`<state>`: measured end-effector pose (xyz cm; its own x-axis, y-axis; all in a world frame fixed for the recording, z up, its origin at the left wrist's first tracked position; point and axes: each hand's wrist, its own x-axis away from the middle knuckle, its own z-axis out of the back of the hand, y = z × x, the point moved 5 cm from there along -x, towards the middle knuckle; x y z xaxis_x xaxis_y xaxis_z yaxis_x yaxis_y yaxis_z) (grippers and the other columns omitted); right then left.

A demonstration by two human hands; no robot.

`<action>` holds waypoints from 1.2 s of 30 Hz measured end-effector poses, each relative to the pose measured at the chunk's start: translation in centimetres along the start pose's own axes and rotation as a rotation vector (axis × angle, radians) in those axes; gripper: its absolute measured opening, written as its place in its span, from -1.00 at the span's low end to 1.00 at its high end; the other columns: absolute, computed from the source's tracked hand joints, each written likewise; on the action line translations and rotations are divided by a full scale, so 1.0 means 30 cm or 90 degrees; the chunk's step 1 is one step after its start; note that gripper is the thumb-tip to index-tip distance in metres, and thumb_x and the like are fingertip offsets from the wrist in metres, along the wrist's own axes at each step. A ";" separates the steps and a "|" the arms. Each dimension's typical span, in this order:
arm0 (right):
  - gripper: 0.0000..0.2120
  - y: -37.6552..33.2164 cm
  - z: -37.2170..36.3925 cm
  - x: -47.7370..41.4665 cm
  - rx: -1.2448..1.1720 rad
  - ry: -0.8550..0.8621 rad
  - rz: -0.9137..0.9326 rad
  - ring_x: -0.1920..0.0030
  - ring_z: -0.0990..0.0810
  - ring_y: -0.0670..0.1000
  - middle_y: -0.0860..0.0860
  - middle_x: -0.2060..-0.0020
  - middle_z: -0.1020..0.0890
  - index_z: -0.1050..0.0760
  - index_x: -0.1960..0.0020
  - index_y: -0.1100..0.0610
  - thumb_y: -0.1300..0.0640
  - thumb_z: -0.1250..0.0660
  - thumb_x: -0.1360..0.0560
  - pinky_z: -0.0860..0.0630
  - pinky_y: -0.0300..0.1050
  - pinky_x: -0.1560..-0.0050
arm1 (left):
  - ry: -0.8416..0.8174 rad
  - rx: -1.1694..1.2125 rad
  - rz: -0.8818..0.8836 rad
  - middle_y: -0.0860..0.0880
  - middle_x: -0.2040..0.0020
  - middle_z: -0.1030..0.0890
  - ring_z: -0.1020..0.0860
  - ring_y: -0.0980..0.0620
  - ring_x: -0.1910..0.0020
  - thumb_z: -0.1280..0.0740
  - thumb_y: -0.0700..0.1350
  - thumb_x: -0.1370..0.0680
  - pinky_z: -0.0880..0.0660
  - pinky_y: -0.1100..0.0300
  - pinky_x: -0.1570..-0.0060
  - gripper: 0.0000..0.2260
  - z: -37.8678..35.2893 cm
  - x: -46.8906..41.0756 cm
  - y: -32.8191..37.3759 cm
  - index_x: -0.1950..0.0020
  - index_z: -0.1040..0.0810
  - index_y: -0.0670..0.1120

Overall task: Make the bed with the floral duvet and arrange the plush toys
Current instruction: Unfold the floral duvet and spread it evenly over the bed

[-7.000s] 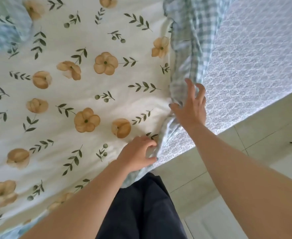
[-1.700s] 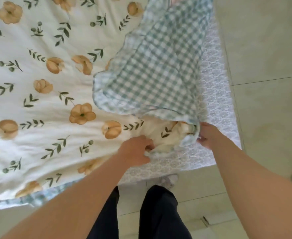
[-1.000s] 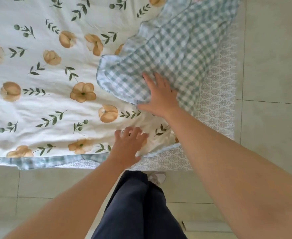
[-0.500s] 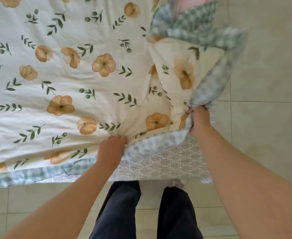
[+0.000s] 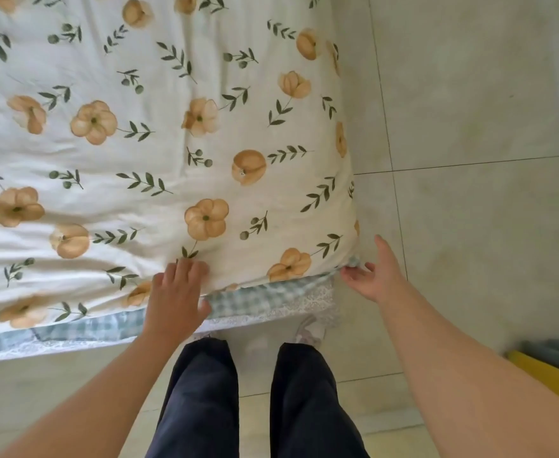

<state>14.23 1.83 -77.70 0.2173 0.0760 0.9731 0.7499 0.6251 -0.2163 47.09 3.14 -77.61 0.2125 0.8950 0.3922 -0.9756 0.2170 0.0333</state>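
Cream cotton printed with tan flowers and green sprigs fills most of the head view: the floral duvet (image 5: 172,153) lies face up across the bed, reaching the near edge and the right-hand side. We stand at the foot corner, our dark trousers (image 5: 248,398) below the frame's middle.

Our left hand (image 5: 177,294) lies flat and wide, palm down on the duvet's near hem, fingers spread and gripping nothing; we judge it is there to press the fabric flat and keep the edge from creeping. Our right hand (image 5: 375,274) is open too, palm turned inward beside the corner, fingertips just touching the little tuft of check fabric there but not closed on it. That looks like steadying or squaring the corner.

Along the near edge a strip of blue-green gingham lining (image 5: 264,297) peeks out under the floral face, and below it the white patterned mattress cover (image 5: 304,305) shows. The hem runs slightly uneven toward the left, so more tugging may be wanted there.

To the right, pale floor tiles (image 5: 469,127) lie bare, giving room to walk up that side. A yellow object (image 5: 548,375) sits at the lower right, well apart. No plush toys are in sight, so that part appears not yet begun.
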 end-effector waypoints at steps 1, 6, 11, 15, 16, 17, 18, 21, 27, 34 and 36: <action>-0.52 -0.009 -0.018 -0.005 0.028 -0.012 -0.014 -0.02 -0.55 0.13 0.17 0.07 -0.48 -0.26 -0.19 0.19 -0.13 -0.32 -0.52 -0.53 -0.08 -0.01 | 0.026 0.013 -0.032 -0.11 0.01 -0.46 -0.45 -0.15 0.10 -0.49 0.00 -0.24 -0.47 -0.02 0.16 -0.49 0.015 -0.013 0.053 -0.11 -0.43 -0.11; -0.35 -0.005 -0.048 -0.074 -0.024 -0.122 -0.086 0.07 -0.62 0.18 0.19 0.03 -0.63 -0.45 -0.21 0.23 -0.24 -0.45 -0.37 -0.62 0.06 0.12 | 0.094 0.038 -0.185 -0.07 -0.19 -0.46 -0.46 -0.13 -0.10 -0.44 0.16 -0.28 -0.46 -0.01 -0.03 -0.33 0.075 -0.109 0.302 -0.31 -0.41 -0.07; -0.41 0.003 -0.021 -0.112 -0.045 -0.245 -0.077 -0.19 -0.58 0.24 0.22 -0.16 -0.63 -0.46 -0.29 0.23 -0.08 -0.48 -0.41 -0.45 0.28 -0.26 | 0.041 -0.074 -0.138 -0.07 -0.17 -0.56 -0.58 -0.08 -0.08 -0.56 -0.14 -0.24 -0.56 0.11 0.07 -0.36 0.064 -0.216 0.430 -0.27 -0.44 -0.15; -0.37 0.013 0.061 -0.116 0.085 -0.242 -0.024 -0.25 -0.55 0.11 0.10 -0.24 -0.59 -0.39 -0.39 0.17 -0.09 -0.43 -0.43 -0.46 0.05 -0.27 | -0.061 -0.109 -0.081 0.01 -0.02 -0.57 -0.60 -0.02 0.07 -0.36 -0.21 -0.49 -0.47 0.16 0.23 -0.68 0.102 -0.296 0.452 -0.22 -0.42 -0.08; -0.40 0.011 0.082 -0.105 0.106 -0.255 -0.020 -0.26 -0.54 0.10 0.10 -0.25 -0.59 -0.39 -0.39 0.16 -0.08 -0.41 -0.45 -0.44 0.02 -0.29 | -0.074 -0.095 -0.075 0.02 0.04 -0.58 -0.60 -0.02 0.12 -0.31 -0.22 -0.52 -0.45 0.16 0.26 -0.74 0.126 -0.311 0.455 -0.19 -0.46 -0.04; -0.44 0.004 0.107 -0.095 0.109 -0.278 -0.017 -0.27 -0.54 0.10 0.09 -0.25 -0.59 -0.40 -0.38 0.16 -0.06 -0.38 -0.47 -0.43 0.00 -0.30 | -0.073 -0.076 -0.072 0.03 0.10 -0.59 -0.59 -0.03 0.15 -0.28 -0.23 -0.52 -0.42 0.17 0.28 -0.77 0.152 -0.313 0.464 -0.15 -0.50 -0.01; -0.49 -0.008 0.132 -0.084 0.107 -0.312 -0.011 -0.28 -0.54 0.10 0.09 -0.25 -0.59 -0.43 -0.37 0.15 -0.05 -0.35 -0.49 -0.43 -0.01 -0.30 | -0.060 -0.052 -0.076 0.03 0.13 -0.59 -0.58 -0.03 0.17 -0.26 -0.24 -0.51 -0.39 0.16 0.29 -0.76 0.180 -0.299 0.471 -0.11 -0.53 0.01; -0.60 -0.013 0.204 -0.079 0.093 -0.335 -0.016 -0.23 -0.58 0.09 0.10 -0.22 -0.61 -0.49 -0.29 0.15 -0.03 -0.31 -0.52 -0.50 -0.03 -0.24 | -0.004 0.044 -0.123 0.04 0.14 -0.56 -0.51 -0.02 0.20 -0.27 -0.30 -0.43 -0.33 0.17 0.30 -0.71 0.205 -0.186 0.471 -0.06 -0.51 0.01; -0.55 0.030 0.262 -0.265 0.230 0.064 -0.010 -0.16 -0.55 0.18 0.20 -0.23 -0.51 -0.30 -0.38 0.26 0.22 -0.31 -0.54 -0.53 0.04 -0.17 | -0.313 0.134 -0.187 0.09 -0.07 -0.34 -0.40 0.04 0.03 -0.38 -0.18 -0.33 -0.46 0.21 0.10 -0.59 0.021 -0.073 0.510 -0.05 -0.33 0.16; -0.49 -0.252 -0.065 -0.047 0.642 0.028 0.669 -0.51 -0.17 0.09 0.05 -0.54 -0.13 -0.16 -0.52 0.05 0.06 -0.16 -0.59 -0.25 0.03 -0.44 | -0.007 0.250 -0.105 0.09 0.03 -0.52 -0.48 0.01 0.05 -0.32 -0.15 -0.49 -0.43 0.06 -0.04 -0.85 0.120 -0.191 0.516 -0.02 -0.54 0.04; -0.50 -0.285 -0.202 0.044 0.692 -0.006 0.918 -0.55 -0.07 0.07 0.05 -0.56 -0.06 -0.13 -0.54 0.00 0.04 -0.11 -0.62 -0.18 -0.03 -0.45 | 0.071 0.282 -0.045 0.02 -0.09 -0.50 -0.46 -0.03 -0.03 -0.32 -0.19 -0.49 -0.42 0.03 -0.09 -0.77 0.139 -0.244 0.496 -0.13 -0.52 0.00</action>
<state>11.88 -8.12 -75.04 0.2525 0.9636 0.0880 -0.7073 0.2459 -0.6628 30.78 -1.81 -76.15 0.2602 0.9257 0.2744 -0.8828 0.1130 0.4559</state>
